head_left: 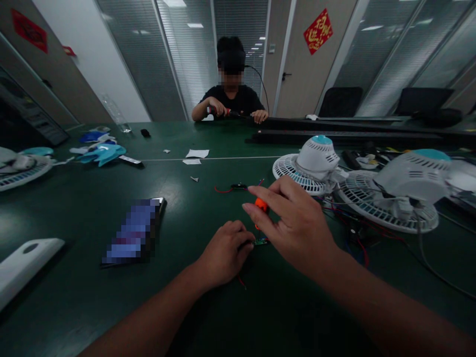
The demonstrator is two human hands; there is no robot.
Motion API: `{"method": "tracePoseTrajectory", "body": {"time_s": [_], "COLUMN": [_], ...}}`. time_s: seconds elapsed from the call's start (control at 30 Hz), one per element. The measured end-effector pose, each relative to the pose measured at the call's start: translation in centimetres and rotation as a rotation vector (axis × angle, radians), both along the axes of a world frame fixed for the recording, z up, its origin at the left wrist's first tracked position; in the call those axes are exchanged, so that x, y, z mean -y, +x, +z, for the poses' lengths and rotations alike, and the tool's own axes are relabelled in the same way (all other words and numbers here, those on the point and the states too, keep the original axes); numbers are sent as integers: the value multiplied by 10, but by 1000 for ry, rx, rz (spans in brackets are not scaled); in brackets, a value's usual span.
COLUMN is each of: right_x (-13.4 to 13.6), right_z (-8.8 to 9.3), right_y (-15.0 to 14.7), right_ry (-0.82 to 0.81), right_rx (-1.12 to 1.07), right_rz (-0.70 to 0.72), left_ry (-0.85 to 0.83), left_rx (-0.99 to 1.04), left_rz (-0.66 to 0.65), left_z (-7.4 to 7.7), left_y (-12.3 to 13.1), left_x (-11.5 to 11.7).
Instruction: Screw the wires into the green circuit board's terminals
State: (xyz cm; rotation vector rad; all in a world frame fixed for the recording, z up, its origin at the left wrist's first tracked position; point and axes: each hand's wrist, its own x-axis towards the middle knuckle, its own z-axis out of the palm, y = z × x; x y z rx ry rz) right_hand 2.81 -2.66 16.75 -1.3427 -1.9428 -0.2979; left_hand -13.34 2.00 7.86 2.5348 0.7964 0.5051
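Note:
My left hand (227, 252) rests on the green table, fingertips closed on the edge of a small green circuit board (261, 241). A short red wire (241, 281) sticks out below that hand. Above the board, my right hand (297, 225) has thumb and fingers around a small orange screwdriver (261, 204), held upright; my fingers hide part of it. Just beyond lies a small black component (238, 187) with a red wire.
White fan housings (316, 158) and tangled wires stand on the right. A phone (134, 230) and a white plastic panel (28, 267) lie to the left. Paper scraps (197, 153) lie farther back. Across the table a person holds a red and black power tool (223, 112) near long black bars (334, 134).

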Motion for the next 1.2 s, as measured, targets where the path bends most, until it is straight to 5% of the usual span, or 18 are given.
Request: {"method": "tracePoseTrajectory", "body": {"time_s": [1.2], "right_x": [-3], "right_z": [-2], "right_y": [4], "right_ry": [105], "right_rx": [-204], "right_rz": [110], "left_ry": [-31], "left_rx": [12], "left_rz": [14], "left_z": [2], "left_y": [1], "left_x": [1]}}
